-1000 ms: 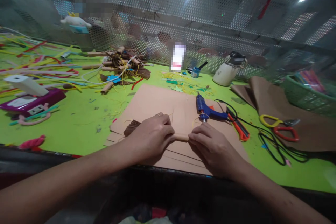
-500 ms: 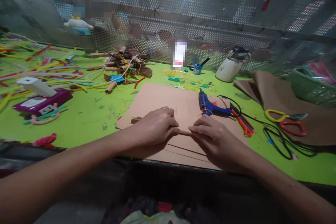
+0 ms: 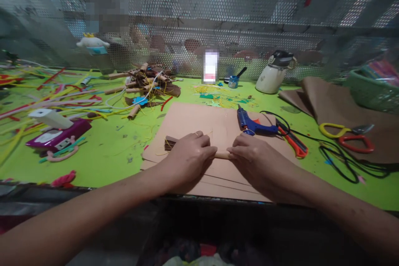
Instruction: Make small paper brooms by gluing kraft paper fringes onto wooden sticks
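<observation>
Between my two hands lies a thin rolled paper tube [image 3: 222, 155], held level just above or on a stack of tan paper sheets [image 3: 190, 118]. My left hand [image 3: 195, 156], with a ring on one finger, is closed on the tube's left part. My right hand [image 3: 254, 156] pinches its right end with thumb and fingertips. Past the left hand sticks out a brown, layered paper piece [image 3: 170, 143] with thin yellow string; whether it joins the tube is hidden. Just beyond the right hand lies a blue glue gun [image 3: 254, 124].
An orange utility knife [image 3: 294, 141], scissors [image 3: 355, 143] and a black cord [image 3: 338, 164] lie right. A purple power strip [image 3: 59, 135] and a pile of brown paper pieces [image 3: 152, 81] are left. Behind stand a lit phone [image 3: 211, 66], a blue jar [image 3: 233, 82] and a white jug [image 3: 272, 77].
The view has shifted slightly. Both hands still grip the tube, and more of the layered brown piece shows beside my left hand.
</observation>
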`<state>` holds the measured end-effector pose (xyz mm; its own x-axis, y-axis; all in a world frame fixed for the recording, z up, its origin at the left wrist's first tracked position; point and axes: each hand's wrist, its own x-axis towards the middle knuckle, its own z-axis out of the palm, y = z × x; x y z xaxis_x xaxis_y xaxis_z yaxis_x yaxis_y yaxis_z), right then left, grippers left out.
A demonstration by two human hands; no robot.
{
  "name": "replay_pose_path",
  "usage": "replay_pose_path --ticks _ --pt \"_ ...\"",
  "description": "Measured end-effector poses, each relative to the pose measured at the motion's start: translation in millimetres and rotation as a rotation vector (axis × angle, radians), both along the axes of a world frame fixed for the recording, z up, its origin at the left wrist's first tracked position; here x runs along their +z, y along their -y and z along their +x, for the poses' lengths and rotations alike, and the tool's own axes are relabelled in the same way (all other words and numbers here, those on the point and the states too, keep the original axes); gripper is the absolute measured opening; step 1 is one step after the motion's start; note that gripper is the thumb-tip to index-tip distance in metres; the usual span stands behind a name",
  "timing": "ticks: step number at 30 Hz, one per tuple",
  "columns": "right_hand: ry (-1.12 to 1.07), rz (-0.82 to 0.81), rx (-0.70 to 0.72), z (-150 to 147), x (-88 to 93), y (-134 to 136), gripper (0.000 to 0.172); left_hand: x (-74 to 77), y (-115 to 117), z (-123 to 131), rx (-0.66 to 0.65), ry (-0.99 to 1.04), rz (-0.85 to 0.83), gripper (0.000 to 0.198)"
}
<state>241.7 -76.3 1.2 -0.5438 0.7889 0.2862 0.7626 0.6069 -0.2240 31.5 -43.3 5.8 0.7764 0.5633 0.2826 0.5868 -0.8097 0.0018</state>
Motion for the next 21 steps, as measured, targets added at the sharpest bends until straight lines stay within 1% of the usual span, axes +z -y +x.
replay_pose_path --ticks 3,6,8,12,15,19,21 --pt "0.073 0.077 0.02 -1.3 2.4 -1.1 0.021 -0.6 -3.0 -0.2 -0.005 0.011 -0.005 0.027" --pt "0.125 0.146 0.035 -3.7 3.3 1.8 0.015 4.3 -5.2 -0.2 -0.023 0.008 -0.064 0.028" --pt "0.139 0.146 0.05 -5.6 1.9 5.0 0.016 7.7 -5.6 -0.1 -0.026 0.018 -0.102 0.028" --pt "0.104 0.122 0.055 -8.4 -2.3 7.8 0.019 10.8 -5.2 -0.1 -0.035 0.042 -0.122 0.029" --pt "0.093 0.133 0.05 -9.6 -3.6 5.6 0.017 9.5 -5.2 -0.8 -0.034 0.049 -0.118 0.026" --pt "0.097 0.126 0.048 -11.0 -2.5 2.4 0.015 3.3 -7.6 -1.8 0.031 0.083 -0.093 0.021" --pt "0.096 0.111 0.036 -11.6 -0.5 1.4 0.016 0.3 -9.8 -1.2 0.022 0.095 -0.098 0.022"
